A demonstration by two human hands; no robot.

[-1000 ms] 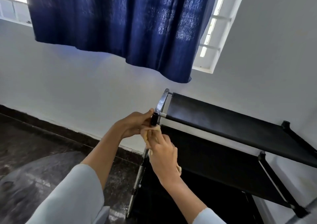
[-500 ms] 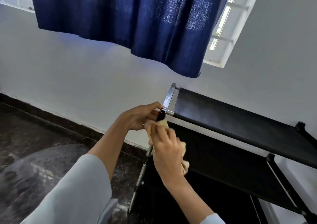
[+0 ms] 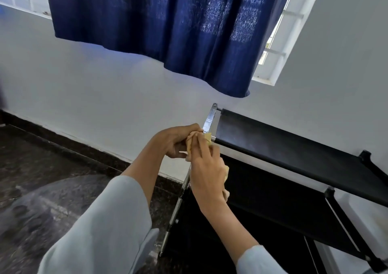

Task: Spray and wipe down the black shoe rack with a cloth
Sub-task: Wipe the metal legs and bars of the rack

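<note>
Both hands, left hand [image 3: 175,141] and right hand [image 3: 206,168], around yellow cloth [image 3: 207,137] at shoe rack [image 3: 283,147] corner.

Open air above the rack's top shelf [image 3: 294,147] (wall [image 3: 105,97] close behind).

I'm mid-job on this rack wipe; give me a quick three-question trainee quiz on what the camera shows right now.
1. True or false: the cloth is pressed on the front-left top corner of the shoe rack.
2. Which hand lies nearer the camera, over the cloth?
3. What hangs on the wall above the rack: A) a blue curtain, B) a mirror, C) a clock?

Key: 1 true; 2 the right hand, with the left hand behind it at the same corner; 3 A.
</note>
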